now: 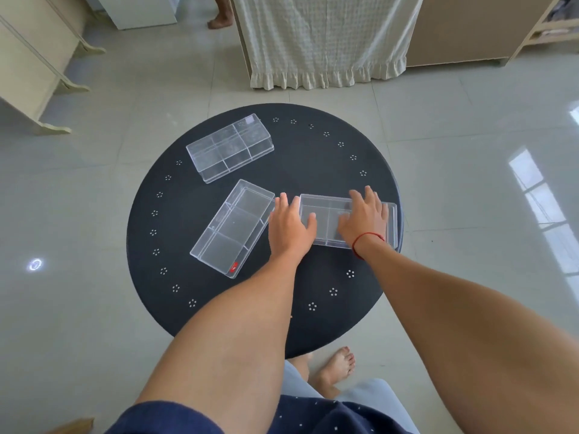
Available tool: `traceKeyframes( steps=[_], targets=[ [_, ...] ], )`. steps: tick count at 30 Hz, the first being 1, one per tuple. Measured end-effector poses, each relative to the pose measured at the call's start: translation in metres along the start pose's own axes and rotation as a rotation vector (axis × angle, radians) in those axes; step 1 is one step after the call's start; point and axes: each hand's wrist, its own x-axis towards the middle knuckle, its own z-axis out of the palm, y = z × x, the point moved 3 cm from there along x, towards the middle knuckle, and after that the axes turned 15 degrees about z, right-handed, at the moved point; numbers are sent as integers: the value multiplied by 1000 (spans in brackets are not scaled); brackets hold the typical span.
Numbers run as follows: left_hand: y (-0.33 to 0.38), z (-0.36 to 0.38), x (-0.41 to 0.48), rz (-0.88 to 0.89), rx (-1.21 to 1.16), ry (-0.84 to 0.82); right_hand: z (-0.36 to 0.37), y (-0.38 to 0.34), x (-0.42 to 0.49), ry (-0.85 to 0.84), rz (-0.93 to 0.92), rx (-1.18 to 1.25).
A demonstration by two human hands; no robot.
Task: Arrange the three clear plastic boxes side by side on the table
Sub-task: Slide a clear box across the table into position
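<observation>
Three clear plastic boxes with inner dividers lie on a round dark table (313, 151). The far box (229, 147) rests at the back left, turned at an angle. The near left box (233, 228) lies diagonally and carries a red sticker on its front corner. The right box (327, 220) lies crosswise near the table's right edge. My left hand (289, 227) presses its left end, fingers spread, thumb on top. My right hand (365, 217) lies flat over its middle and right part, a red string around the wrist. No box touches another.
The table stands on a glossy tiled floor (454, 120). A cream ruffled cloth (322, 42) hangs behind it. Pale furniture (34, 64) stands at the left, a shelf unit at the far right. Another person's bare foot (221, 21) shows at the top; my own foot (336, 366) is under the table.
</observation>
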Motion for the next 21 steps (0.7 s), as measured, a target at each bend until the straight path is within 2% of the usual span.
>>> traceKeyframes(
  steps=[4, 8, 12, 21],
  targets=[
    [-41, -27, -13, -304, 25, 110, 10, -49, -6, -58, -106, -39],
    [-84, -37, -28, -448, 59, 23, 35, -96, -22, -145, -218, -82],
    [-108, -45, -30, -396, 107, -16, 61, -129, -33, -181, -255, -111],
    [-156, -81, -12, -125, 47, -22, 96, -174, -39, -338, -57, 18]
  ],
)
